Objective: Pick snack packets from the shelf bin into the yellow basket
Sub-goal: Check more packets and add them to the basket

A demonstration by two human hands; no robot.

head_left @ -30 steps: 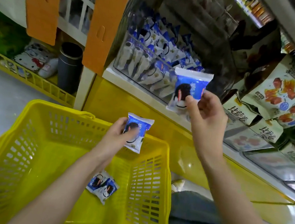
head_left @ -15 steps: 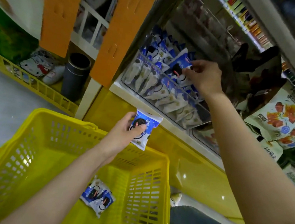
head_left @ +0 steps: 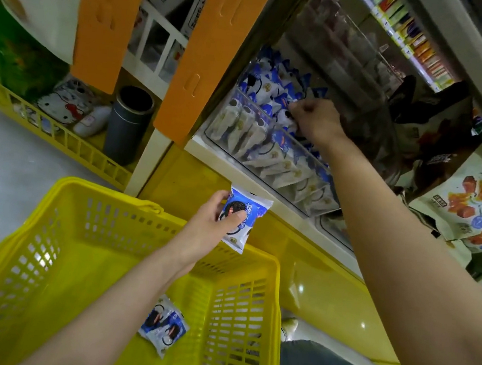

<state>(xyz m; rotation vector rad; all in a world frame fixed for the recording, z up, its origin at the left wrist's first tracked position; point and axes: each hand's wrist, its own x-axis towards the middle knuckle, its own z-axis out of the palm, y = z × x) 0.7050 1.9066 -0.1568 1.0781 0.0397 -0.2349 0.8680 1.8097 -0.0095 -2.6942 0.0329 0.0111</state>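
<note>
The yellow basket (head_left: pixel 106 194) sits low in front of me, with two blue-and-white snack packets (head_left: pixel 163 326) lying on its floor. Just over the basket's far rim, my left hand (head_left: pixel 211 224) pinches another blue-and-white packet (head_left: pixel 245 213) with a dark cookie printed on it. A clear shelf bin (head_left: pixel 295 173) above holds several more of the same packets. My right hand (head_left: pixel 315 121) reaches into that bin from the right, its fingers curled round a packet (head_left: pixel 286 114) among the pile.
Orange panels (head_left: pixel 206 58) hang left of the bin. A dark cylinder (head_left: pixel 129 121) and a cartoon-cat item (head_left: pixel 62 102) stand in a low yellow crate at left. Larger snack bags (head_left: pixel 472 193) crowd the shelf at right. The yellow shelf base (head_left: pixel 314 265) runs behind the basket.
My right hand, holding a packet in front of the shelf a second ago, has moved up into the bin and now grips among the packets. My left hand kept its packet.
</note>
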